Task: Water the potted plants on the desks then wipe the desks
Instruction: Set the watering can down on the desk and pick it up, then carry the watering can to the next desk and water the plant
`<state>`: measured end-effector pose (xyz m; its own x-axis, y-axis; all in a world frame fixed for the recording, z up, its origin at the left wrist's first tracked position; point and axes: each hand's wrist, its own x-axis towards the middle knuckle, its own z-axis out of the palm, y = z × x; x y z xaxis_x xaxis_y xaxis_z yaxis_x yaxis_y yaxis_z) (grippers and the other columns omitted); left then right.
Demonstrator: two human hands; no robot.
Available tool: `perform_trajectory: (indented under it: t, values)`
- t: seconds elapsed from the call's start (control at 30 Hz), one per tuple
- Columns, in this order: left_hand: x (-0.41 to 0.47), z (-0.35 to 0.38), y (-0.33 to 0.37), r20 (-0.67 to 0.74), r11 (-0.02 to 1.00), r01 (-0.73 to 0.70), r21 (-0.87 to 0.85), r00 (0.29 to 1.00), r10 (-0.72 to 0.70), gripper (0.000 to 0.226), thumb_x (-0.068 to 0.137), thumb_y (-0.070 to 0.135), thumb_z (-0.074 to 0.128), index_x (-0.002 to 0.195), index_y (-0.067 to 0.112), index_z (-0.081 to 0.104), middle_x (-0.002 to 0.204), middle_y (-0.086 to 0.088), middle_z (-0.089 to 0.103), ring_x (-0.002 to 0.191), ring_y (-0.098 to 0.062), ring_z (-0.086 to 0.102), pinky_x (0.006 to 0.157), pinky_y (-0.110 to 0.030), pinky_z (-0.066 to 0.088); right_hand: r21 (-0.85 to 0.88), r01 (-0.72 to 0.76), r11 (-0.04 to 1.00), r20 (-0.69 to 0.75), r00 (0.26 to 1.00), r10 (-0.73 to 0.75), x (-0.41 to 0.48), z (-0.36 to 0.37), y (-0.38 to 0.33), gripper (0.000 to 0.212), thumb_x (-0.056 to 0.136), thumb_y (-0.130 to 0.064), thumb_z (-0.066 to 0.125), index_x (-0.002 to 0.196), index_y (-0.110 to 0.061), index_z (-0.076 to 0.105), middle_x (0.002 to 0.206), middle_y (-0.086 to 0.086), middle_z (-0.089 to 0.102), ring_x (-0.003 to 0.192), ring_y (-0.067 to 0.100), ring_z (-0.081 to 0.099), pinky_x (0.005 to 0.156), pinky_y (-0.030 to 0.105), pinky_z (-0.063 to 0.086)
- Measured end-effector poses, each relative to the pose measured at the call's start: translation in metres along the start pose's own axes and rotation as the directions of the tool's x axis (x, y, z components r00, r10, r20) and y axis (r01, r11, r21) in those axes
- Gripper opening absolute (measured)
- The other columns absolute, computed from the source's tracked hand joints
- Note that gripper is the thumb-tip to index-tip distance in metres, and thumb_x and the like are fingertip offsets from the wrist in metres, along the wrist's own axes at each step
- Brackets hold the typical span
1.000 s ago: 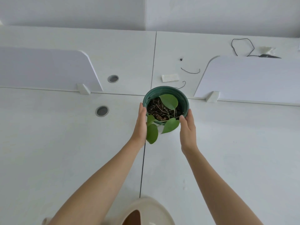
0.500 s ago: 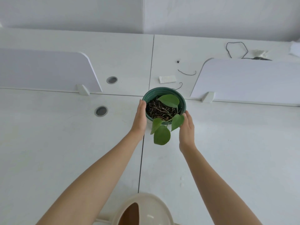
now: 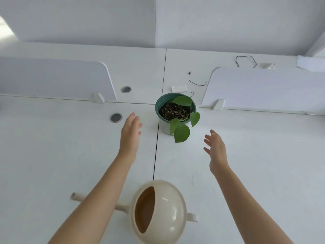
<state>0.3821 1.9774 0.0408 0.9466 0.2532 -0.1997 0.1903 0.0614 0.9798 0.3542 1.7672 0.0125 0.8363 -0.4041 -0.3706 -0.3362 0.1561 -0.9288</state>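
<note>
Two bare hands are held over the white counter [image 3: 52, 155], both wide open w/ fingers straight & spread, holding nothing. Of these, the left hand [image 3: 131, 136] is left of the round green-rimmed plastic pot [image 3: 163, 126], palm turned toward it, w/ a clear gap between fingertips & pot wall. Opposite, the right hand [image 3: 215, 148] is lower-right of the pot, also apart from it, palm facing inward.

The pot stands upright on the counter, just right of the dark seam [image 3: 155, 155], in the gap between two white divider panels, left [image 3: 52, 78] & right [image 3: 263, 87]. It holds dark soil [image 3: 173, 110], & heart-shaped green leaves [image 3: 182, 132] hang over its near side, roughly btwn the two hands.

Nearer the camera, a cream round plastic watering can [image 3: 158, 211] sits on the counter between the forearms, its spout pointing left under the left forearm. Whether it holds water can't be told.

Two grey cable grommets [image 3: 115, 117] lie left of the pot. A looped black cord [image 3: 245, 60] lies at far right.
</note>
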Motion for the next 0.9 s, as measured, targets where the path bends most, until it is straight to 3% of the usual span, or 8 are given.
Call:
perform_trajectory:
  t: [0.13,0.23,0.43,0.57,0.63,0.7,0.8,0.9]
  values:
    - [-0.065,-0.046,0.006,-0.120,0.976,-0.203,-0.082,0.974,0.192,0.022,0.094,0.013,0.041,0.097,0.022,0.061,0.090,0.002,0.068,0.087,-0.016,0.064,0.078,-0.024,0.046,-0.065,0.047,0.997,0.048,0.998,-0.043,-0.055,-0.028,0.009,0.023,0.094,-0.022,0.037,0.098,-0.016,0.059,0.110,0.008,0.061,0.102,0.022,0.057,0.089,0.037,0.044]
    - [-0.096,-0.071,-0.011,-0.196,0.956,-0.285,-0.074,0.944,0.266,0.022,0.086,0.019,0.042,0.085,0.023,0.064,0.070,0.010,0.071,0.072,-0.008,0.066,0.071,-0.017,0.050,-0.137,0.106,0.985,0.093,0.991,-0.093,-0.088,-0.041,0.020,0.028,0.096,-0.022,0.036,0.086,-0.019,0.063,0.098,0.004,0.066,0.095,0.021,0.061,0.084,0.036,0.046]
    - [-0.134,-0.104,-0.057,-0.346,0.962,-0.268,-0.046,0.908,0.237,0.026,0.089,0.012,0.041,0.082,0.022,0.064,0.070,0.004,0.068,0.065,-0.005,0.064,0.070,-0.017,0.050,-0.249,0.173,0.953,0.156,0.978,-0.136,-0.133,-0.050,0.050,0.025,0.093,-0.017,0.043,0.079,-0.019,0.064,0.085,0.000,0.069,0.088,0.016,0.063,0.075,0.026,0.044]
    - [-0.151,-0.119,-0.086,-0.475,0.977,-0.212,-0.028,0.863,0.174,0.028,0.087,0.013,0.039,0.076,0.026,0.062,0.062,0.010,0.068,0.062,0.000,0.062,0.067,-0.016,0.049,-0.318,0.194,0.928,0.213,0.968,-0.130,-0.153,-0.048,0.073,0.020,0.091,-0.017,0.048,0.078,-0.024,0.062,0.087,-0.006,0.067,0.087,0.008,0.059,0.072,0.013,0.042]
    - [-0.156,-0.123,-0.097,-0.534,0.984,-0.173,-0.043,0.837,0.124,0.030,0.088,0.010,0.037,0.076,0.026,0.060,0.067,0.004,0.064,0.058,0.001,0.059,0.069,-0.021,0.047,-0.336,0.208,0.919,0.231,0.964,-0.134,-0.160,-0.047,0.084,0.017,0.091,-0.018,0.050,0.082,-0.026,0.062,0.091,-0.007,0.066,0.088,0.009,0.059,0.072,0.011,0.041]
    - [-0.159,-0.124,-0.105,-0.546,0.990,-0.129,-0.058,0.834,0.077,0.028,0.090,0.008,0.036,0.082,0.022,0.059,0.073,-0.004,0.062,0.058,-0.002,0.058,0.072,-0.028,0.046,-0.351,0.226,0.908,0.240,0.960,-0.146,-0.165,-0.046,0.094,0.014,0.091,-0.019,0.051,0.086,-0.029,0.061,0.097,-0.007,0.065,0.094,0.012,0.057,0.083,0.021,0.040]
    - [-0.154,-0.124,-0.112,-0.477,0.995,-0.057,-0.076,0.879,0.014,0.025,0.094,0.009,0.034,0.109,0.011,0.055,0.093,-0.012,0.061,0.078,-0.021,0.057,0.079,-0.037,0.044,-0.357,0.240,0.903,0.239,0.958,-0.160,-0.165,-0.044,0.104,0.014,0.092,-0.021,0.049,0.098,-0.024,0.061,0.105,-0.002,0.063,0.101,0.016,0.055,0.093,0.031,0.039]
    - [-0.143,-0.122,-0.111,-0.340,0.994,-0.002,-0.108,0.940,-0.035,0.036,0.096,0.015,0.036,0.132,0.012,0.042,0.119,-0.005,0.053,0.104,-0.022,0.053,0.088,-0.037,0.042,-0.357,0.265,0.895,0.230,0.954,-0.191,-0.165,-0.039,0.113,0.017,0.092,-0.022,0.047,0.105,-0.021,0.059,0.106,0.003,0.062,0.103,0.018,0.055,0.084,0.024,0.041]
